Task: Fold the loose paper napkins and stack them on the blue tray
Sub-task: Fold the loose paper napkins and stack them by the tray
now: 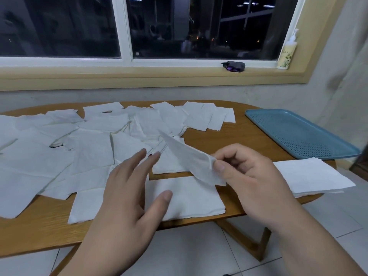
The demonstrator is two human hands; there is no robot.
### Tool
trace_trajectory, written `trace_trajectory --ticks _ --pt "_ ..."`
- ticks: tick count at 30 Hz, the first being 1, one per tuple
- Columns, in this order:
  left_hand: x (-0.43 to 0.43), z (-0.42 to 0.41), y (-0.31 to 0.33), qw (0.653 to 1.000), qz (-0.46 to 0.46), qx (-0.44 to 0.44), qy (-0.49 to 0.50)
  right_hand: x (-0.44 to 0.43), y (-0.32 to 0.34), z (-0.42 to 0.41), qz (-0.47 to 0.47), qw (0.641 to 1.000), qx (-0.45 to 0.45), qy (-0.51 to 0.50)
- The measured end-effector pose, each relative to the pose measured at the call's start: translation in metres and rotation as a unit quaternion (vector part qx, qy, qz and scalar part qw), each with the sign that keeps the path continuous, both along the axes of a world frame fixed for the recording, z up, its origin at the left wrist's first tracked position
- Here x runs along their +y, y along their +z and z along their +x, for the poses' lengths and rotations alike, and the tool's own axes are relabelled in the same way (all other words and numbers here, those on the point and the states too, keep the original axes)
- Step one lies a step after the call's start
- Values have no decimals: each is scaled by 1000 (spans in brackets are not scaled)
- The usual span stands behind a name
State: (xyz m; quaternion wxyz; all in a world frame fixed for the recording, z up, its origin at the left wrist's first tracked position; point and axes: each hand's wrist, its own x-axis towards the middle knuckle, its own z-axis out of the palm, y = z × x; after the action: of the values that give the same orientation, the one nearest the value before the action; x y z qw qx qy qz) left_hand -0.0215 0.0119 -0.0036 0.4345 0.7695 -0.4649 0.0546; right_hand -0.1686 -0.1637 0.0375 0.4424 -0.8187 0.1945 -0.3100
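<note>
wooden table (pixel 211 140) under loose napkins (pixel 95 150) — right hand (pixel 251 176) pinching one raised napkin (pixel 189 158), left hand (pixel 127 190) spread, empty

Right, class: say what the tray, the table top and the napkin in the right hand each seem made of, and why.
Tray: probably plastic, matte blue, with moulded rows of small holes. Table top: wood or wood veneer, judging by the brown grain; slight sheen. Napkin: thin white paper, matte, sagging and creased where the right hand pinches it.
</note>
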Motion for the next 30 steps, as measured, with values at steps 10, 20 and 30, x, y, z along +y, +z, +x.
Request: trace_trajectory --ticks 10,20,30 --pt "-3 -14 19 977 -87 189 37 -14 -16 0 251 961 -62 101" --pt "-5 -9 17 974 -58 207 75 3 -25 9 76 997 12 -7" --pt "-8 7 0 991 47 104 66 1 -35 11 -38 990 112 -79"
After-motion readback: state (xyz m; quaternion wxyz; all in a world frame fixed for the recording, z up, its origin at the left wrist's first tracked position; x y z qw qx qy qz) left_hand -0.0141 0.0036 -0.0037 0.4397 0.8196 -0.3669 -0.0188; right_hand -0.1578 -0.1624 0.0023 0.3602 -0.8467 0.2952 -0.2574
